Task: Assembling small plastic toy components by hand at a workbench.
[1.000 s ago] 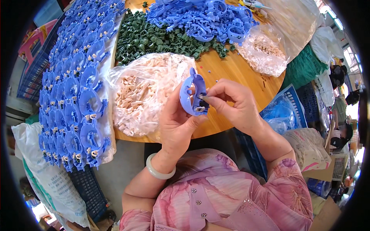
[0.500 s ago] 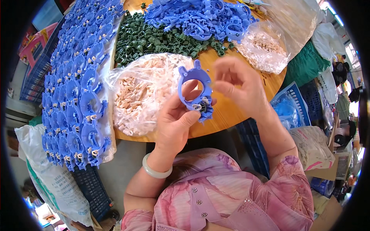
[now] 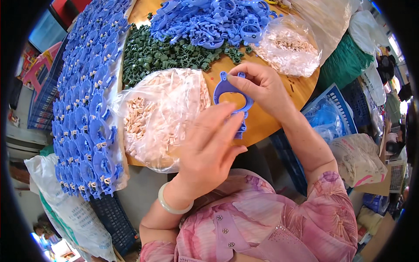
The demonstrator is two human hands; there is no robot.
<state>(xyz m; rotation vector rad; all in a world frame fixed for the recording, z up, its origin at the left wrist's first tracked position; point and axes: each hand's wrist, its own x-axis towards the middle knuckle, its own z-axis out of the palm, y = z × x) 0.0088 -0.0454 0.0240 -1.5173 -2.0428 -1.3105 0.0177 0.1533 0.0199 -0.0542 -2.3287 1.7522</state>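
A pink floral blouse with a jewelled collar [image 3: 262, 218] covers the person's torso, and a smooth, pale bangle [image 3: 163, 203] circles the left wrist. The left hand [image 3: 207, 153], blurred, is released, its fingers extended and spread in front of the lower part of a blue plastic ring-shaped piece with small rounded ears [image 3: 221, 87]; whether the fingertips touch it cannot be told. The right hand [image 3: 262, 89] grasps that piece by its upper right rim, thumb and fingers pinched near one ear. The piece is held up over the round-edged, honey-coloured wooden table [image 3: 262, 126], its ring facing the camera.

Just left of the hands, a clear plastic bag full of small beige pegs [image 3: 163, 113] lies on the table. Further left, many blue ring-shaped pieces with cream and dark fittings [image 3: 102, 131] stand in close rows on a white-edged board [image 3: 120, 153]. Beyond the bag spreads a heap of dark green plastic parts [image 3: 161, 56]; touching its far side is a mound of loose blue plastic parts [image 3: 209, 24]. A smaller clear bag of beige bits [image 3: 288, 50] lies to the right.
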